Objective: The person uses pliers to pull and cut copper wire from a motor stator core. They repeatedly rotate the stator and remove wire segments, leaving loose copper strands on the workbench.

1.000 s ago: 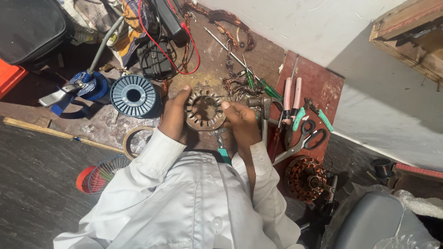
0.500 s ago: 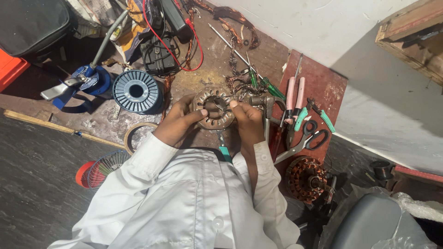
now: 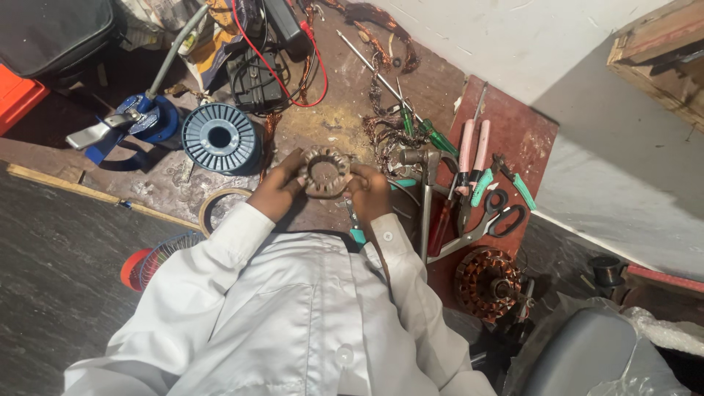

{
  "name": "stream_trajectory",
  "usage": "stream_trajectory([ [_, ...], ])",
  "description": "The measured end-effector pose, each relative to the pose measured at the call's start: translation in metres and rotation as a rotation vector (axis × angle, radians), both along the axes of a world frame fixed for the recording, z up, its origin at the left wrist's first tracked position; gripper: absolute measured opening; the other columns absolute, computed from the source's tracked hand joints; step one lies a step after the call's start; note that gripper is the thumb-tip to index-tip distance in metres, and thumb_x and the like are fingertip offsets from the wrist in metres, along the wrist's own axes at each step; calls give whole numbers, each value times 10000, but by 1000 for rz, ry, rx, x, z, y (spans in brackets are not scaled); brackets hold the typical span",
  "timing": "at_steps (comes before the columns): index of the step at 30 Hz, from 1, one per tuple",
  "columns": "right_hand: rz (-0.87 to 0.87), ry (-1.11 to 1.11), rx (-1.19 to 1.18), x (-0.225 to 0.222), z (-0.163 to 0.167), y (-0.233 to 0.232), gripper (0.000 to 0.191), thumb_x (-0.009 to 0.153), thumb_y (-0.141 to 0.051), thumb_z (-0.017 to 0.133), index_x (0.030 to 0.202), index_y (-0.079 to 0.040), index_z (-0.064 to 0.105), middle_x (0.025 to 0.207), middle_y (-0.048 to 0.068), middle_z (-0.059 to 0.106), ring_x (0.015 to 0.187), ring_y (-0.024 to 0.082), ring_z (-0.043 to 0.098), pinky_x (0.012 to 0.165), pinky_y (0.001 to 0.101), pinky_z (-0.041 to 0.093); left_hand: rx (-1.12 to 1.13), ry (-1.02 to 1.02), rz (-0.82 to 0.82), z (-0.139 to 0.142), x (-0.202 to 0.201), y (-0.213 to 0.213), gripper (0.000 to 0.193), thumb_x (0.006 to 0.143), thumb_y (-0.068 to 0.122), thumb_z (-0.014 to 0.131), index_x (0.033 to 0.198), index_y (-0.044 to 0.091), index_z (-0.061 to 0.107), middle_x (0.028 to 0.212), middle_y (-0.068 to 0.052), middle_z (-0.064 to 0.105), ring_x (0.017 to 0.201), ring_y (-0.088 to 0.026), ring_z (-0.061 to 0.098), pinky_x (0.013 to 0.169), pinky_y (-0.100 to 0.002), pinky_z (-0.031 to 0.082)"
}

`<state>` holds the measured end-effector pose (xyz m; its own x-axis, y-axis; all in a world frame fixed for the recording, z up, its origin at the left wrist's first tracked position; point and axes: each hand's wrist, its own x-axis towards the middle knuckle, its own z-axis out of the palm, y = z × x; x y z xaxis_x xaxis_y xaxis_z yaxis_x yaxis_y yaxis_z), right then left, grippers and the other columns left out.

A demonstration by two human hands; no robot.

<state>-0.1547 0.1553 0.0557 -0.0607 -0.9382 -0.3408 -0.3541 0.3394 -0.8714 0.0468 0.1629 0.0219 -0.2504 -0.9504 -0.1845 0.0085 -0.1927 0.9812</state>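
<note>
Since a moment ago my hands have hardly shifted, the ring-shaped stator core (image 3: pixel 325 171) staying between them over the worn board (image 3: pixel 330 128); furthest left lies an orange case (image 3: pixel 16 95), then a blue clamp tool (image 3: pixel 143 121) and a blue ribbed wire spool (image 3: pixel 220 138); my left hand (image 3: pixel 277 192) grips the core's left rim; my right hand (image 3: pixel 370 192) clasps its right rim; further right sit pink-handled pliers (image 3: pixel 473 158), black-handled scissors (image 3: pixel 499 216) and a copper-wound stator (image 3: pixel 488 282).
</note>
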Motion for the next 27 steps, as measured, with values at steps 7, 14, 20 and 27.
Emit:
stream_trajectory([
  [7, 138, 288, -213, -11, -8, 9, 339, 860, 3, 665, 1196, 13, 699, 1056, 161, 767, 969, 197, 765, 828, 296, 619, -210, -583, 102, 30, 1, 11, 446, 823, 0, 710, 1251, -14, 585, 1257, -266, 602, 1202, -437, 589, 1001, -454, 474],
  [14, 88, 367, -111, -9, 7, 18, 269, 855, -112, 750, 1114, -38, 750, 961, 120, 787, 841, 181, 777, 761, 299, 618, -61, -583, 136, 4, 4, 11, 375, 830, 192, 832, 1051, -12, 609, 904, -195, 728, 875, -363, 718, 793, -438, 547],
  [20, 129, 453, -153, 9, 0, 19, 736, 680, -333, 914, 1241, 30, 605, 1096, 199, 668, 864, 276, 676, 775, 405, 557, 10, -585, 116, -23, 1, 7, 437, 792, 294, 861, 1006, -18, 642, 865, -203, 730, 808, -352, 729, 756, -433, 559],
  [27, 203, 515, -222, 10, -17, 18, 786, 703, -388, 908, 1282, 30, 580, 1096, 210, 617, 915, 347, 643, 785, 439, 531, -3, -586, 119, -23, 5, 5, 402, 826, 292, 843, 988, -32, 670, 879, -225, 726, 821, -378, 719, 762, -447, 546],
])
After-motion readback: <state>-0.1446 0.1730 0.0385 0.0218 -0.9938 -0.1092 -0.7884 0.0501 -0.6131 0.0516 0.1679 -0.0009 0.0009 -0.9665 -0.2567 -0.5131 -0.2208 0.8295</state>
